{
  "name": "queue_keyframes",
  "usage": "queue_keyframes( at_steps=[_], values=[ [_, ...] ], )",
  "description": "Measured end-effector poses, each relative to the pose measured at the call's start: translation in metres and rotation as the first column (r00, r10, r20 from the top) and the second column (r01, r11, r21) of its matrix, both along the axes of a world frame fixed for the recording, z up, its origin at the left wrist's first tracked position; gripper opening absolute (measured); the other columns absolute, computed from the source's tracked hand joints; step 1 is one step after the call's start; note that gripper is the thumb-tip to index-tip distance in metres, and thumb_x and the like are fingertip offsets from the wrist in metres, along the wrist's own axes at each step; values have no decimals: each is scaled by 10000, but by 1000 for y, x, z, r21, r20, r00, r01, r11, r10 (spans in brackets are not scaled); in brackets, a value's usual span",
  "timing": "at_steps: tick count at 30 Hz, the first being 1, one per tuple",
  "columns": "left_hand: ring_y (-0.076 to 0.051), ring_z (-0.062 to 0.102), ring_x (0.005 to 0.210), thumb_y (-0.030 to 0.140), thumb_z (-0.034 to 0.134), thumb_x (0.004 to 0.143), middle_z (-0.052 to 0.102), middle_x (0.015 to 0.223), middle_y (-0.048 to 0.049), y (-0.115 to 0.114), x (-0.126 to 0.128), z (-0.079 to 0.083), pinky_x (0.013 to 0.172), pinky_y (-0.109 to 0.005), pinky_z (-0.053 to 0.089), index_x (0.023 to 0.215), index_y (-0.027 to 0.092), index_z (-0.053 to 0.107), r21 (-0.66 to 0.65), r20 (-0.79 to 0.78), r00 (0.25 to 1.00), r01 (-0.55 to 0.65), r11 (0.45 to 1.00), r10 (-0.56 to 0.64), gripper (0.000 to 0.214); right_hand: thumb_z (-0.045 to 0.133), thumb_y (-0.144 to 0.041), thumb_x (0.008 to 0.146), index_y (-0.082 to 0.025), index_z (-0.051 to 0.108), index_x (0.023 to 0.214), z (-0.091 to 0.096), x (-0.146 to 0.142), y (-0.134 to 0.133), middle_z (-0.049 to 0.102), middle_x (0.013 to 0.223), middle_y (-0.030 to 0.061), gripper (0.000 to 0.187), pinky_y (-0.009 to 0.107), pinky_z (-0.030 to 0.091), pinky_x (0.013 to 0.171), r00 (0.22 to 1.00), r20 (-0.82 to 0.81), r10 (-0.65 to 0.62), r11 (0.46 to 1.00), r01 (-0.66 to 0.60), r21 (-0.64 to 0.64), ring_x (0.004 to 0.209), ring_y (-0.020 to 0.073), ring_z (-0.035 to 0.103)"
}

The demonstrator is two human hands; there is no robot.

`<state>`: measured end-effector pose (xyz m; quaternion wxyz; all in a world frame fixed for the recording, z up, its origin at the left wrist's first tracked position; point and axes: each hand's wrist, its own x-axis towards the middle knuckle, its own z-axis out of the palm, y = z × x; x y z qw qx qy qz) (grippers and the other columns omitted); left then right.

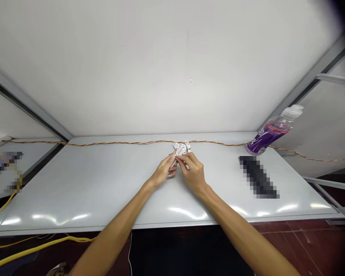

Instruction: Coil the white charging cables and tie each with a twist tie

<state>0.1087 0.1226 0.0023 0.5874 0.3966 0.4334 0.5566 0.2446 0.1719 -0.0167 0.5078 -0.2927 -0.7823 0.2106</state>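
Note:
A coiled bundle of white cable (180, 150) is gripped in my left hand (161, 171), its loops sticking up past the fingers. A thin dark strand, perhaps a tie, shows beside the left fingertips. My right hand (194, 171) is closed in a pinch against the lower part of this bundle; what lies between its fingertips is too small to make out. Just behind the right fingers is another white cable bundle (188, 145), bound with a dark tie. More white loops show close behind the held bundle, partly covered by it.
Along the back of the grey-white shelf (103, 176) runs a twisted red-and-yellow wire (126, 143). A purple-labelled bottle (268, 137) stands at the right, behind a blurred-out dark object (258, 178). Metal frame posts flank both sides. A yellow cable (43, 245) hangs at lower left.

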Motion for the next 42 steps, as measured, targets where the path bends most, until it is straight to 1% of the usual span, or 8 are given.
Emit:
queue_keyframes(
  at_steps=[9,13,19,22,25,37,39,42],
  values=[
    [-58,288,555,525,578,882,303,741,42,-1,1,2,476,-176,254,982,173,555,8,-60,998,36,999,-35,367,493,-247,957,-232,704,967,0,0,-3,626,836,62,212,289,502,621,999,-31,17,999,-18,-46,717,168,605],
    [-53,249,522,583,538,879,258,695,56,1,3,-1,455,-178,220,931,159,550,14,-111,992,-54,998,55,428,504,-253,955,-238,702,996,0,-1,-4,651,880,67,203,305,528,669,996,-41,76,994,-79,-69,782,181,626],
    [-60,255,517,556,546,875,281,656,53,3,2,-2,450,-179,218,913,145,588,29,-138,977,-158,987,161,415,517,-270,950,-241,685,972,4,-2,-10,683,937,56,172,320,554,728,986,-116,118,978,-135,-158,859,184,646],
    [-70,271,531,535,539,883,305,648,46,2,1,-1,461,-182,237,978,138,617,41,-158,971,-175,984,180,416,584,-315,915,-230,642,970,7,-2,-12,683,918,46,116,311,557,699,968,-231,95,933,-167,-320,833,180,653],
    [-78,274,539,526,519,892,306,641,46,1,1,0,472,-190,253,1038,129,636,77,-176,962,-200,977,211,439,666,-338,859,-224,579,992,9,-2,-12,685,879,33,195,306,544,690,937,-333,101,860,-251,-445,823,185,662],
    [-116,330,577,472,458,902,381,623,23,0,-4,2,537,-233,298,1011,129,706,103,-316,908,-256,961,275,437,758,-320,774,-230,510,954,5,2,0,685,820,7,319,272,504,598,863,-460,210,711,-458,-534,736,167,634],
    [-121,345,598,461,459,909,396,634,16,0,-5,1,562,-239,312,967,125,708,134,-327,902,-251,959,282,422,759,-319,774,-244,491,1053,3,5,3,677,794,-9,395,275,507,597,866,-447,222,703,-460,-542,702,160,619],
    [-116,325,600,483,471,919,370,639,19,0,-8,1,561,-239,291,937,122,695,160,-354,908,-180,971,226,425,733,-314,799,-253,484,1204,3,11,9,686,859,3,479,288,510,635,897,-350,269,750,-423,-509,742,164,621]
  ],
)
